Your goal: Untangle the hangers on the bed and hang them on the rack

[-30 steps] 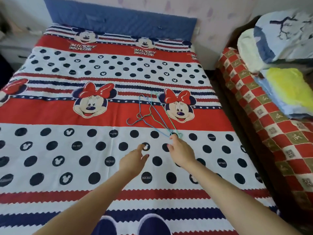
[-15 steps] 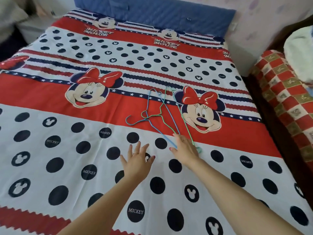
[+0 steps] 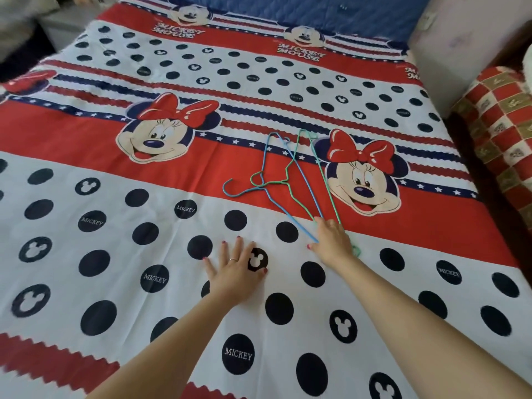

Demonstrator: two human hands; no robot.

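Two thin wire hangers lie crossed over each other on the bed (image 3: pixel 121 254), beside a printed cartoon face. The blue hanger (image 3: pixel 264 156) has its hook pointing left. The green hanger (image 3: pixel 325 180) overlaps it, and a green end sticks out just right of my wrist. My right hand (image 3: pixel 332 240) lies over the hangers' near ends with its fingers stretched across the wires, which are hidden beneath it. My left hand (image 3: pixel 233 272) rests flat on the sheet with fingers spread, to the left of the hangers and holding nothing. No rack is in view.
A blue padded headboard (image 3: pixel 345 12) runs along the far end of the bed. A red and gold checkered cover (image 3: pixel 495 110) lies on furniture beyond the bed's right edge, across a dark gap. A pale wall (image 3: pixel 460 38) stands at the back right.
The view has moved closer to the bed. My right hand slid further onto the hangers' near ends. My left hand opened its fingers and settled flat on the sheet.
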